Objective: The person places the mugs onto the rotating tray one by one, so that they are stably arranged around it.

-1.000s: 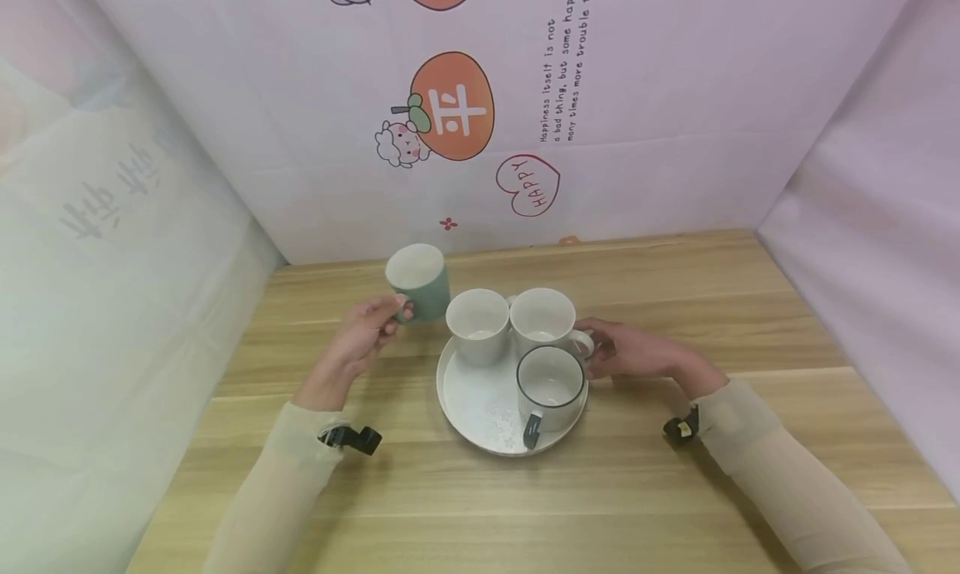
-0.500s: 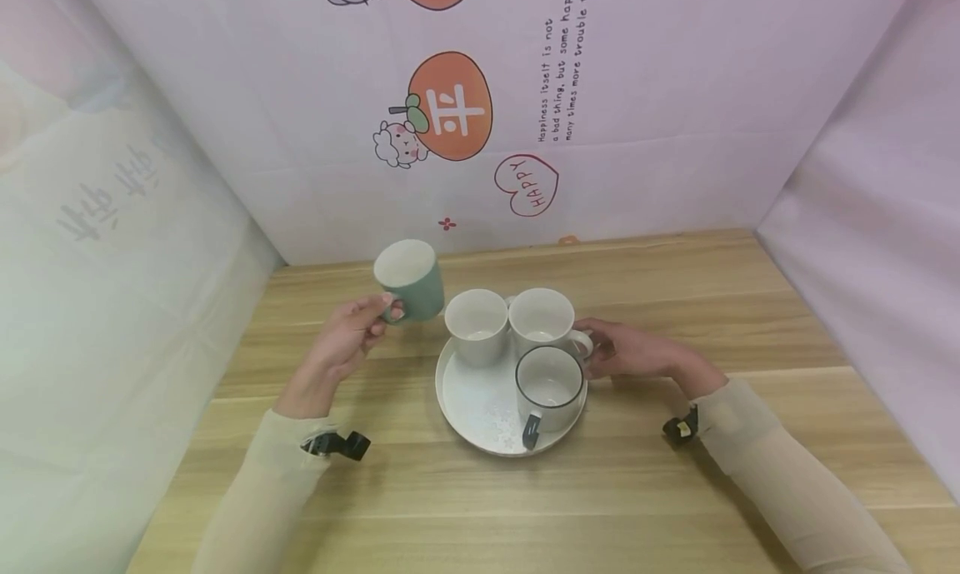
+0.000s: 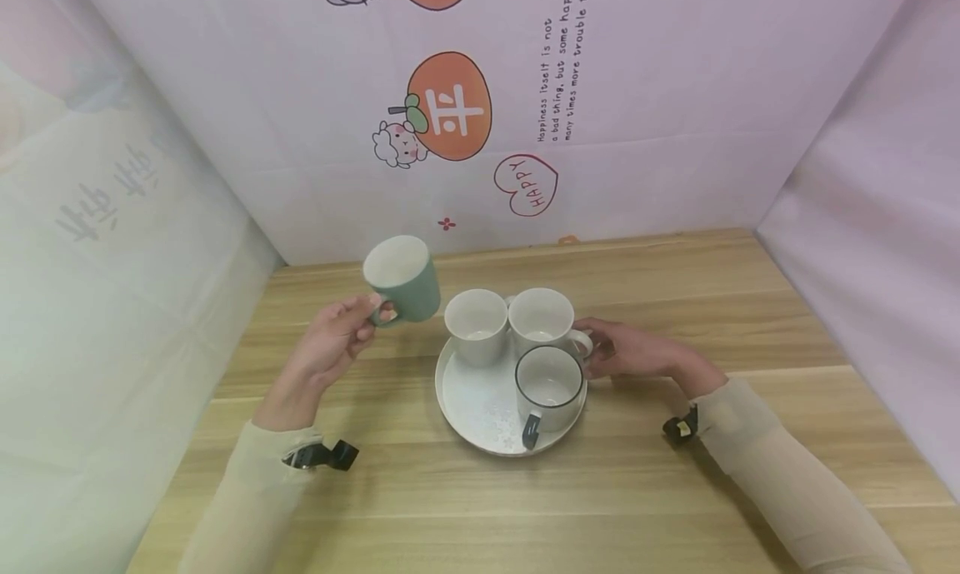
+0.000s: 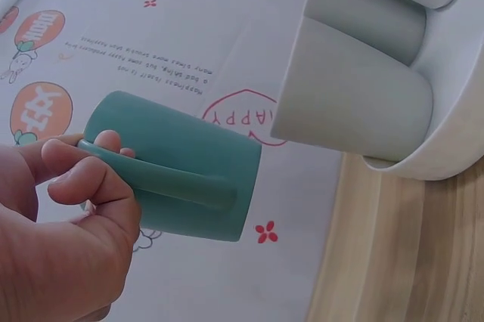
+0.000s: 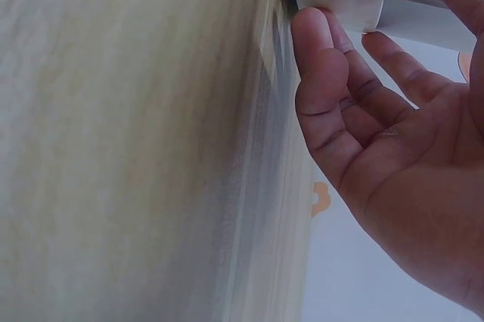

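My left hand [image 3: 335,341] pinches the handle of a green mug [image 3: 414,295] with a white inside, held tilted in the air left of the tray. In the left wrist view the fingers curl round the handle of this mug [image 4: 181,159]. A round white tray [image 3: 472,411] bears two plain white mugs [image 3: 480,341], [image 3: 542,311] at its back and a dark-rimmed white mug [image 3: 550,407] with a dark handle at its front right. My right hand [image 3: 630,351] grips the tray's right edge with bent fingers, close to a white mug's handle; the tray partly hides its fingertips.
The wooden table [image 3: 480,516] reaches a white printed cloth [image 3: 637,166] at the back. More white cloth hangs at the left and right sides. Black wrist cameras are strapped to both sleeves, the left camera [image 3: 343,455] close above the table.
My left hand has moved left with the green mug, away from the tray, and the mug tilts a little more. My right hand, the tray and its mugs have stayed in place.
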The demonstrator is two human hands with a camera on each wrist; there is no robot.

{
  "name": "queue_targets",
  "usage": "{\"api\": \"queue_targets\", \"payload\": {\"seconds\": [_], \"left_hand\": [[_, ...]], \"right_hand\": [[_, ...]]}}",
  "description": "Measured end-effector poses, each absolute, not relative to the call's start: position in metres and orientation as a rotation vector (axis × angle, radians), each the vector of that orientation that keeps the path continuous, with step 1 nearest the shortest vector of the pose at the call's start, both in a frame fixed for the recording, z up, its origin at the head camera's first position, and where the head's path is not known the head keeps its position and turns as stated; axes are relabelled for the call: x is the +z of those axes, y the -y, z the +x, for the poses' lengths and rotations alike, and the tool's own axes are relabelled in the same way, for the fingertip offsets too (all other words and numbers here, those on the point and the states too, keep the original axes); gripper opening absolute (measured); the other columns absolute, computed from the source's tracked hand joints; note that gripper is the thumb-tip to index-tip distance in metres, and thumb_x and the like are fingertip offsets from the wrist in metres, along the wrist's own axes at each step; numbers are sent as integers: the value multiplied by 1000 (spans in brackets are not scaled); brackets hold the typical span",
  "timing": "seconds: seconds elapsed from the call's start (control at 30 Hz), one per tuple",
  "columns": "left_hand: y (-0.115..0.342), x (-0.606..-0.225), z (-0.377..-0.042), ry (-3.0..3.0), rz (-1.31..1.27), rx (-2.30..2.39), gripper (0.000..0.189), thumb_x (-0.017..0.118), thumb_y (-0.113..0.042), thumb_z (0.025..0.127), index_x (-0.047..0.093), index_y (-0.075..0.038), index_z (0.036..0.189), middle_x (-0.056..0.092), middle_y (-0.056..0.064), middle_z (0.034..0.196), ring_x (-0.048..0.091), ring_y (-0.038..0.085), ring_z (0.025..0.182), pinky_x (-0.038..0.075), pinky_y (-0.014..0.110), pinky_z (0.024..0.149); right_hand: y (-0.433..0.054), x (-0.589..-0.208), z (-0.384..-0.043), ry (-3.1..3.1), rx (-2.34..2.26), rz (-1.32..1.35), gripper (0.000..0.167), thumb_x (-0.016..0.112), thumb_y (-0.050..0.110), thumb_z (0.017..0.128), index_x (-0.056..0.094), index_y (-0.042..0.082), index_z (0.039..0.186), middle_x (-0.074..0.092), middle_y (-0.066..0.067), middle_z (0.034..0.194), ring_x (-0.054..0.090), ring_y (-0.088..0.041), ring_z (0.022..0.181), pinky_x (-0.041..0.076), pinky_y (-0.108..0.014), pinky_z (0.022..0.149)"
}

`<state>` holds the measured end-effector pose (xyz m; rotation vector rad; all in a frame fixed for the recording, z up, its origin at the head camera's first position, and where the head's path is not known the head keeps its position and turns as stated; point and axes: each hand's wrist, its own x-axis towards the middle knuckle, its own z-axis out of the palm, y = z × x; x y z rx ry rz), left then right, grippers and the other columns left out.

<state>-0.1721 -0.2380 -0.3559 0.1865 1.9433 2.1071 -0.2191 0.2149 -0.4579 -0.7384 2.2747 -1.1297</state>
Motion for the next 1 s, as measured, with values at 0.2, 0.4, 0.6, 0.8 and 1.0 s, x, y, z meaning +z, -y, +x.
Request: {"api": "queue_targets", "payload": {"seconds": [0.2,0.4,0.6,0.8,1.0], "left_hand": [[239,-348,-164,-1917,219,2097,24,50,-23,106,69,-12,97,65,-10,88,41,0,64,35,12,57],[238,-345,-159,-1885,273,2088,26,47,-20,107,70,-11,99,65,-11,85,40,0,61,30,14,56],[237,-344,-157,-1827,359,2081,27,43,-15,108,69,-10,100,66,-9,87,40,0,60,26,16,54],[237,-343,-154,-1793,413,2042,27,42,-13,108,68,-10,102,65,-9,88,40,0,61,31,13,54],[237,-344,-153,-1762,455,1997,29,40,-9,107,69,-9,102,65,-9,89,38,-2,58,22,17,51]], "right_hand": [[-214,-458,-220,-2277,-1132,-735,75,79,24,86,39,18,149,63,-13,121,67,-25,107,58,-32,81],[-215,-457,-220,-2274,-1133,-739,75,79,24,86,39,18,149,63,-14,120,67,-25,106,58,-33,78],[-215,-457,-220,-2274,-1136,-740,75,79,24,86,39,17,149,63,-14,119,67,-26,106,57,-33,79],[-214,-456,-219,-2275,-1130,-724,75,80,25,85,40,21,149,63,-12,119,67,-24,105,58,-34,81],[-214,-457,-220,-2276,-1117,-724,75,79,25,86,39,20,149,65,-11,116,68,-22,103,57,-33,80]]}}
